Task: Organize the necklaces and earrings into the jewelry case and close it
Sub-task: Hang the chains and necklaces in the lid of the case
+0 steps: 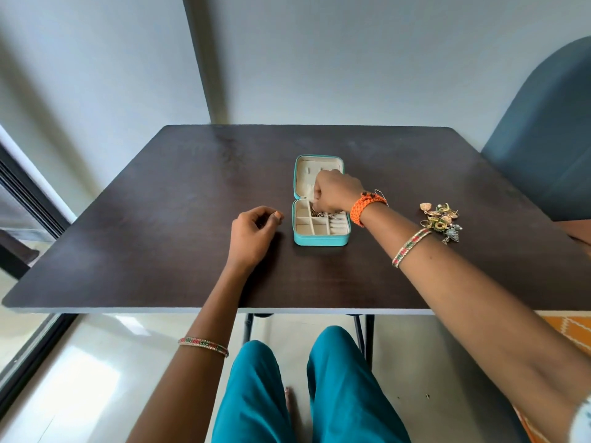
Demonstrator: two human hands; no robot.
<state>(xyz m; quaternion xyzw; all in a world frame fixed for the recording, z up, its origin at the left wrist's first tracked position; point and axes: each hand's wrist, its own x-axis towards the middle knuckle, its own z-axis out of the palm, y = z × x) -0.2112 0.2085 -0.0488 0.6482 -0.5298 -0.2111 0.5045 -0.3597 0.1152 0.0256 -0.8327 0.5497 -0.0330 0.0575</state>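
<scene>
A small teal jewelry case (320, 239) lies open in the middle of the dark table, its lid flat behind it. Cream dividers split the base into several compartments. My right hand (335, 190) reaches over the case, fingers curled down into a rear compartment where a tangle of chain necklace (323, 214) lies; the fingertips pinch at it. My left hand (254, 233) rests on the table left of the case, fingers loosely curled and holding nothing. A heap of gold and coloured earrings (441, 220) sits on the table to the right, behind my right forearm.
The dark table (160, 219) stands against a pale wall. A blue chair back (543, 148) rises at the right. A sliding door frame runs along the left. My knees in teal trousers are below the table's front edge.
</scene>
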